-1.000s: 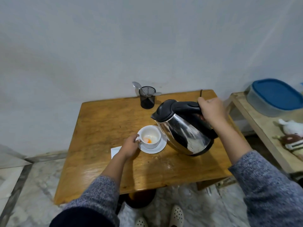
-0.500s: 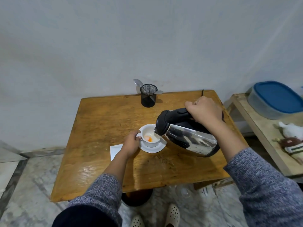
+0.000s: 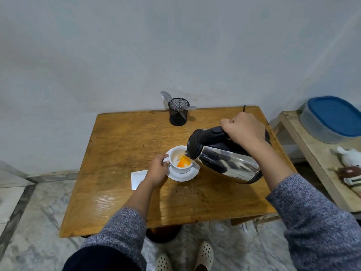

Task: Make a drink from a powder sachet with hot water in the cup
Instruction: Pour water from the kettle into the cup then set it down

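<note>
A white cup (image 3: 176,153) stands on a white saucer (image 3: 184,176) near the middle of the wooden table (image 3: 121,141). Orange liquid (image 3: 183,162) pools inside the cup. My left hand (image 3: 157,170) grips the cup's handle from the left. My right hand (image 3: 244,129) is closed on the black handle of a steel kettle (image 3: 228,163), which is tilted steeply with its spout over the cup's right rim. A white sachet (image 3: 137,178) lies flat on the table, partly under my left wrist.
A black mesh holder (image 3: 178,112) with two spoons stands at the table's back edge by the wall. To the right, a side table (image 3: 316,169) carries a blue-lidded container (image 3: 332,119) and soft toys (image 3: 349,167). My feet show below the table's front edge.
The kettle has come closer to the cup and tipped further down, its spout now over the rim. The orange patch in the cup has grown. My left hand stays on the cup's handle.
</note>
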A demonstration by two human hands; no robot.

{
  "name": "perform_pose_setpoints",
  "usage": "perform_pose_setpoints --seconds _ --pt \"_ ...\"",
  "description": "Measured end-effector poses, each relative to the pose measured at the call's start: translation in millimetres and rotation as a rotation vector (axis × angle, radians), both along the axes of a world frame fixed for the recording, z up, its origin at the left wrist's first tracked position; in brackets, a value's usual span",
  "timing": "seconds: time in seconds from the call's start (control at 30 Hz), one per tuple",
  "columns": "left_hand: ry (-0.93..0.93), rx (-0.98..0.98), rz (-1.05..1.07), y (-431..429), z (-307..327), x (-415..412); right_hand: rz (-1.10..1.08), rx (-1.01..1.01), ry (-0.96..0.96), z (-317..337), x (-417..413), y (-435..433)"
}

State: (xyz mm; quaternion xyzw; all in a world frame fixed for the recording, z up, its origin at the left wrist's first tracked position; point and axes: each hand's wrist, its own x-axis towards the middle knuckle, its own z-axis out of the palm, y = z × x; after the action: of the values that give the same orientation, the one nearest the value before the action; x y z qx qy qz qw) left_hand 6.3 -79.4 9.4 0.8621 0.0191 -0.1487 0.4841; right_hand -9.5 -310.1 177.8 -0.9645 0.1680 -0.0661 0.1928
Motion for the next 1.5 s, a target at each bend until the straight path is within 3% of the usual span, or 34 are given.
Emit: perform_pose_setpoints --seconds 1.5 --pt "0.071 0.032 -0.094 5 1 9 0.001 -0.035 0.012 8 4 3"
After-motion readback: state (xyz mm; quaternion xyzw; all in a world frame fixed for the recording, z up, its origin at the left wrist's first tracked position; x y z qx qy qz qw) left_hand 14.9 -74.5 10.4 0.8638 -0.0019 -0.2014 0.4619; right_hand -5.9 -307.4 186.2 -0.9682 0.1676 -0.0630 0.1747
